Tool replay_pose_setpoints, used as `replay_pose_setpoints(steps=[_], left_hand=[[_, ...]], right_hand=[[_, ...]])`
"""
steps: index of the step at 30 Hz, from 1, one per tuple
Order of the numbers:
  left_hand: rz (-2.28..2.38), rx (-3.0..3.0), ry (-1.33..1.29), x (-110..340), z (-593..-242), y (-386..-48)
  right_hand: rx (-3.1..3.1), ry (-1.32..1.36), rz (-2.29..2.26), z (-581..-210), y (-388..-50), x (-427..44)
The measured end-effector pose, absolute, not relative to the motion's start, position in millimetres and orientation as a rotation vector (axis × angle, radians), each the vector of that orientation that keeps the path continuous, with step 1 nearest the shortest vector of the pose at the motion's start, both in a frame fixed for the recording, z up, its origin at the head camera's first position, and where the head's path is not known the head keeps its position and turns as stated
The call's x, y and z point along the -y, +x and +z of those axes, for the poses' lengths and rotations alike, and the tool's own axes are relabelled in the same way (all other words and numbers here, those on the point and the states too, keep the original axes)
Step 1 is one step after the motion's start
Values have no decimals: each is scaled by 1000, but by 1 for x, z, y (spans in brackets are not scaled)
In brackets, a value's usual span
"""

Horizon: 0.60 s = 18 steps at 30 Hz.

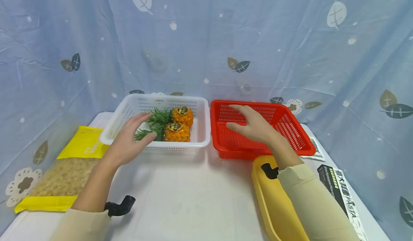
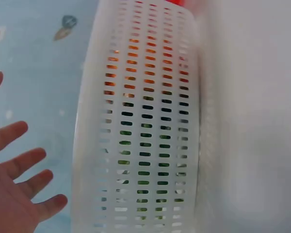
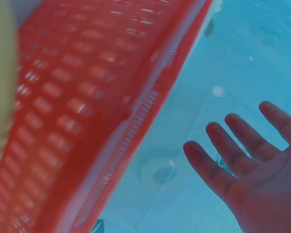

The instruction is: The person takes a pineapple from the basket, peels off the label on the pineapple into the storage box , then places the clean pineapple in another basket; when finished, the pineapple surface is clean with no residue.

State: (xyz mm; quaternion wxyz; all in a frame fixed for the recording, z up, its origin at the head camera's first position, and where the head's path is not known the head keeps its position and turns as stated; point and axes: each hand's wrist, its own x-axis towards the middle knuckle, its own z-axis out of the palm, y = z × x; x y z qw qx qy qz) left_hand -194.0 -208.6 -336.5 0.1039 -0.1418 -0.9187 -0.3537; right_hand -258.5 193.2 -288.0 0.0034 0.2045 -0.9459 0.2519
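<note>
1. Two pineapples [image 1: 178, 133] are lying in the white basket [image 1: 175, 144], leaves pointing left.
2. The left hand [image 1: 130, 140] is hovering by that basket's near-left part, open with fingers spread, and is blocking some of the rim from view.
3. The red basket [image 1: 233, 135] is standing just right of the white one; the right hand [image 1: 253, 125] is hanging over it, fingers also extended.
4. The right sleeve [image 1: 309, 198] is crossing above the yellow tray [image 1: 274, 198].
5. A box [image 1: 342, 196] is lying right of the tray, a bag [image 1: 64, 173] far left.
6. A curtain [image 1: 193, 37] is hanging behind the surface [image 1: 187, 201].
</note>
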Motion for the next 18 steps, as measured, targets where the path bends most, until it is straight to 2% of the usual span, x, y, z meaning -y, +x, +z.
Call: replay_pose_setpoints(steps=[11,18], left_hand=[[-1351,2474,-295,222,-339,-178],[-1470,2309,20,237,-345,-171]], right_hand=[[3029,714,933,-272,-272,-162],[3063,792,990,-265,-283,-135]])
